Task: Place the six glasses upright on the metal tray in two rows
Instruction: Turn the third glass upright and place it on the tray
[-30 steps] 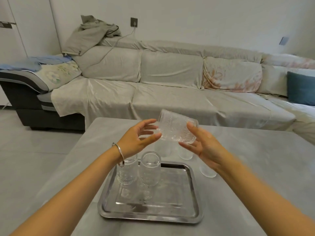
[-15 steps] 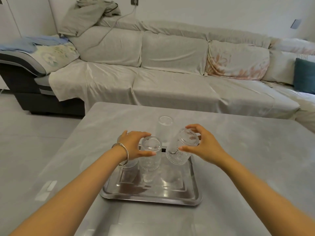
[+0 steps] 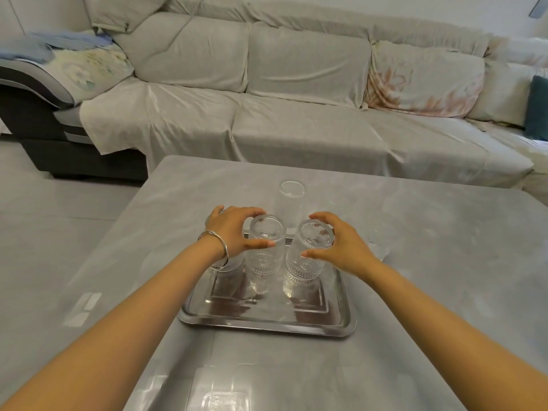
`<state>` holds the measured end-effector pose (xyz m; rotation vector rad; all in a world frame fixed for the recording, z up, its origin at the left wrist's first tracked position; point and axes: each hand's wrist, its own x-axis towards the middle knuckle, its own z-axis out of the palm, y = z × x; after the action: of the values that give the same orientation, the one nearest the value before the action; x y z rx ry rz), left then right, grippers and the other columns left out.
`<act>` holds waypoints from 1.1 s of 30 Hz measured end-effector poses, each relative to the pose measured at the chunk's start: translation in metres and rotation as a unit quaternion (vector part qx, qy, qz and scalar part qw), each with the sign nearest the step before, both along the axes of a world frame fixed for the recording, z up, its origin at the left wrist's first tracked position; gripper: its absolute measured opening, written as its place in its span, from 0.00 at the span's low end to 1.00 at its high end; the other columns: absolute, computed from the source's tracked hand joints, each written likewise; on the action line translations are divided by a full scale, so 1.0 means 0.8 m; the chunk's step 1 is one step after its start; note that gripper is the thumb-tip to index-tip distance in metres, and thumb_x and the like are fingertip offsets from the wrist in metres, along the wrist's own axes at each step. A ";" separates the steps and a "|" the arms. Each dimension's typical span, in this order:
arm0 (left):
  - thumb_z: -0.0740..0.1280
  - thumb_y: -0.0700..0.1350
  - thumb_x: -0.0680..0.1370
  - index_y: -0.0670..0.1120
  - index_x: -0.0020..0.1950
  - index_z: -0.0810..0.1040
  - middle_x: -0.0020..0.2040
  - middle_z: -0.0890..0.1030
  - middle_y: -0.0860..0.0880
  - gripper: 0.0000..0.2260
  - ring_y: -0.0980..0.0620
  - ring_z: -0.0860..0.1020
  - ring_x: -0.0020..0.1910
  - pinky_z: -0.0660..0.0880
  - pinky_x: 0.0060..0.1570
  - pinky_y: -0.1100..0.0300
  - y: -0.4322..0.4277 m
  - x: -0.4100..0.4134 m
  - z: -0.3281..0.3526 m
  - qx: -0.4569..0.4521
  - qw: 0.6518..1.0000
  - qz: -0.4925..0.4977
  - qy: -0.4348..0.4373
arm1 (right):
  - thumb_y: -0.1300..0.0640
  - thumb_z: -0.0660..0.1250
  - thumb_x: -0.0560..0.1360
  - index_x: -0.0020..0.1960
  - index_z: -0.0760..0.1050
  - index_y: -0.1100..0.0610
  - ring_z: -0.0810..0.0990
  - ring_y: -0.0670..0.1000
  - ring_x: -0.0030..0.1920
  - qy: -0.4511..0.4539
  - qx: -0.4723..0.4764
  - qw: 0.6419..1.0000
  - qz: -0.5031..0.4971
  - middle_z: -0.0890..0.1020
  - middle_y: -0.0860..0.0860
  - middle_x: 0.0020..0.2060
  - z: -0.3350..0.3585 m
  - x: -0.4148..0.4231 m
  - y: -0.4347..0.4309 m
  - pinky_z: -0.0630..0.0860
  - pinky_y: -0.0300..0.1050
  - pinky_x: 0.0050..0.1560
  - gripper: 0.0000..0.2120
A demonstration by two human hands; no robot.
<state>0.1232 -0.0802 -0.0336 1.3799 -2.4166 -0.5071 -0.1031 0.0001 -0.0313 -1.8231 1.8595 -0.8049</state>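
Observation:
A metal tray (image 3: 267, 323) lies on the grey table. Three ribbed clear glasses stand upright along its far side. My left hand (image 3: 229, 232) wraps the rim of the middle glass (image 3: 264, 262). My right hand (image 3: 341, 247) holds the rim of the right glass (image 3: 305, 262), which rests on the tray. The left glass (image 3: 225, 264) is mostly hidden behind my left wrist. Another clear glass (image 3: 292, 203) stands on the table beyond the tray. A further glass (image 3: 378, 244) is partly visible right of my right hand.
The grey table (image 3: 415, 232) reaches to a cloth-covered sofa (image 3: 296, 114) behind it. A bracelet (image 3: 218, 246) is on my left wrist. Bright reflections lie on the table's near left part.
My right hand has turned the tilted glass upright and lowered it onto the tray beside the middle glass. My left hand stays on the middle glass. The camera has tipped down.

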 end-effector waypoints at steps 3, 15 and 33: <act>0.66 0.69 0.63 0.57 0.66 0.68 0.65 0.75 0.55 0.34 0.50 0.71 0.65 0.53 0.71 0.48 0.001 0.000 0.001 0.000 1.000 0.001 -0.001 | 0.50 0.79 0.62 0.67 0.68 0.50 0.74 0.49 0.62 0.000 0.002 1.000 -0.002 0.75 0.48 0.65 -0.002 0.003 -0.002 0.70 0.41 0.59 0.36; 0.65 0.68 0.64 0.57 0.67 0.67 0.67 0.74 0.54 0.34 0.49 0.69 0.66 0.54 0.71 0.47 -0.001 -0.001 0.001 0.005 1.000 -0.002 -0.017 | 0.49 0.78 0.64 0.68 0.68 0.49 0.72 0.51 0.65 0.007 0.008 1.000 0.004 0.72 0.49 0.68 -0.006 0.008 -0.006 0.66 0.39 0.60 0.35; 0.62 0.61 0.72 0.49 0.69 0.66 0.67 0.72 0.49 0.29 0.50 0.71 0.64 0.66 0.58 0.59 -0.046 -0.010 0.029 0.138 0.982 -0.023 0.129 | 0.41 0.65 0.73 0.70 0.65 0.50 0.71 0.47 0.64 -0.194 0.048 0.980 -0.028 0.70 0.46 0.69 0.022 -0.006 -0.046 0.69 0.42 0.58 0.29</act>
<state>0.1149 -0.1169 -0.0102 1.2712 -2.2334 -1.0007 -0.1082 -0.0363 -0.0134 -1.4378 1.6703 -0.9913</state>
